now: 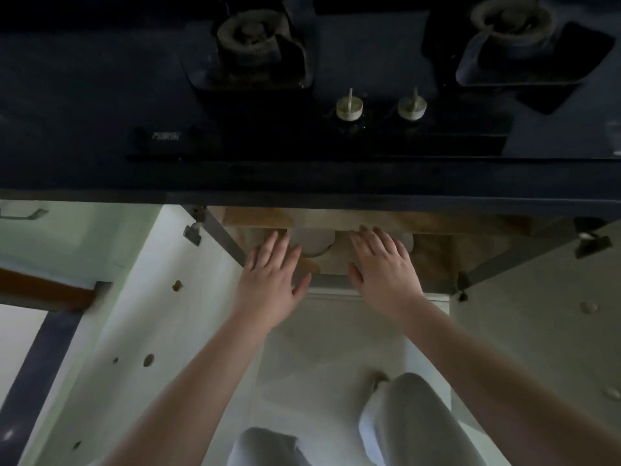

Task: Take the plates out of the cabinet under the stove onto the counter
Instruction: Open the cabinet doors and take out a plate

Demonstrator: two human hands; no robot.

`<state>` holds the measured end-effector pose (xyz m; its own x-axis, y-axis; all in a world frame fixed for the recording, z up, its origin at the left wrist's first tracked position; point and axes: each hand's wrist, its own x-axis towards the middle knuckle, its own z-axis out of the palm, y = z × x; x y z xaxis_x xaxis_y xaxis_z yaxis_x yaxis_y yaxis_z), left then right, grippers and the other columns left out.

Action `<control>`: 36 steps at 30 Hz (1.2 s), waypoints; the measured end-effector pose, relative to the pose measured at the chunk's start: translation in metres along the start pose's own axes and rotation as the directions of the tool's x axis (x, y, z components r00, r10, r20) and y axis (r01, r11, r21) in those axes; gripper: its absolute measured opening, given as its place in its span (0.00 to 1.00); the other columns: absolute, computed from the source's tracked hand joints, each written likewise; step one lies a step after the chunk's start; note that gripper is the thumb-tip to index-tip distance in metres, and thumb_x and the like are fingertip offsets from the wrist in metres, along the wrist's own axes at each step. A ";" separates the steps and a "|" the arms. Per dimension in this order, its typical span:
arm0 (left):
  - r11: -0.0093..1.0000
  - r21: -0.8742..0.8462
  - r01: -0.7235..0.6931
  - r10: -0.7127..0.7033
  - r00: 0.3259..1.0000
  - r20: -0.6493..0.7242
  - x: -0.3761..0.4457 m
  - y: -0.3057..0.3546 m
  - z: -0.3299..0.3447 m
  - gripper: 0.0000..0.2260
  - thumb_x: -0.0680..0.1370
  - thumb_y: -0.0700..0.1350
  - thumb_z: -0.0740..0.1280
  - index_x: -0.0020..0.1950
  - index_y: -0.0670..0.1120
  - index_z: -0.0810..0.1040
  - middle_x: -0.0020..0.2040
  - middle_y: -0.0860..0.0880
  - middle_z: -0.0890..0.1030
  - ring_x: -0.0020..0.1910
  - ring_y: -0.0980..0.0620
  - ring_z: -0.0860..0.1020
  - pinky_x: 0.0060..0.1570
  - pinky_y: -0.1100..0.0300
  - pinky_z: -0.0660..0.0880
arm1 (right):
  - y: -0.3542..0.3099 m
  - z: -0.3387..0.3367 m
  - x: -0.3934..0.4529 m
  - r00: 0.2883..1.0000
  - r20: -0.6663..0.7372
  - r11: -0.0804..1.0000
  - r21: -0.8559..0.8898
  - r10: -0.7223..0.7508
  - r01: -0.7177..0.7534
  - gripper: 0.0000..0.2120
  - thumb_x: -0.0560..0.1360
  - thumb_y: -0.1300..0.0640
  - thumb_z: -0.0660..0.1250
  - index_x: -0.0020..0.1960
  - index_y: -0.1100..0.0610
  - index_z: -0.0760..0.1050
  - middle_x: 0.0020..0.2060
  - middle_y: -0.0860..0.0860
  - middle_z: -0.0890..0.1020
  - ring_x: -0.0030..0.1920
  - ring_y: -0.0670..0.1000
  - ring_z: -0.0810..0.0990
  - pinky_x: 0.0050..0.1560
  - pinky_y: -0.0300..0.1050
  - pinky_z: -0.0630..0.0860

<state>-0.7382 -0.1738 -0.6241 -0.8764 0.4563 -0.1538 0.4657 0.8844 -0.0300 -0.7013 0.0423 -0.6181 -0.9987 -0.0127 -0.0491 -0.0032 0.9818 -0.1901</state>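
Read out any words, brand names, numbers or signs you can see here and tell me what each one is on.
One pale brand mark on the front left of the black stove top: too blurred to read.
The two control knobs on the stove show no readable numbers or symbols.
No other text shows, neither on the cabinet doors nor on the white plates inside.

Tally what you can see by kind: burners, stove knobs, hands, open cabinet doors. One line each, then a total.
Burners: 2, the left burner and the right burner
Stove knobs: 2, the left knob and the right knob
Hands: 2, the left hand and the right hand
Open cabinet doors: 2, the left door and the right door
Total: 8
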 end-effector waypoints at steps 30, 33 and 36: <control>0.995 -0.104 0.010 -0.061 0.860 -0.507 0.168 -0.038 0.149 0.28 0.80 0.62 0.50 0.77 0.50 0.61 0.78 0.44 0.63 0.76 0.39 0.60 0.71 0.40 0.61 | 0.052 0.179 0.150 0.830 -0.552 0.989 -0.148 -0.081 -0.002 0.24 0.78 0.45 0.56 0.71 0.54 0.67 0.68 0.55 0.74 0.69 0.57 0.70 0.68 0.57 0.67; 0.987 -0.155 0.043 -0.110 0.880 -0.462 0.175 -0.048 0.144 0.28 0.80 0.63 0.51 0.79 0.53 0.56 0.78 0.45 0.61 0.76 0.40 0.60 0.70 0.41 0.63 | 0.052 0.171 0.157 0.836 -0.547 0.991 -0.126 -0.039 -0.036 0.25 0.79 0.42 0.53 0.72 0.52 0.66 0.69 0.55 0.73 0.69 0.57 0.69 0.68 0.57 0.66; 0.900 -0.433 0.050 -0.225 0.903 -0.365 0.185 -0.058 0.136 0.28 0.80 0.64 0.53 0.79 0.58 0.54 0.78 0.45 0.63 0.73 0.40 0.66 0.63 0.45 0.70 | 0.054 0.163 0.165 0.859 -0.511 0.998 -0.028 0.029 -0.050 0.25 0.80 0.42 0.54 0.74 0.52 0.63 0.70 0.55 0.71 0.70 0.57 0.68 0.69 0.57 0.65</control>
<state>-0.9108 -0.1543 -0.7855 -0.9412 0.2485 0.2287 0.3228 0.8611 0.3929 -0.8579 0.0628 -0.7959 -0.8840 0.1141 0.4534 0.0454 0.9861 -0.1597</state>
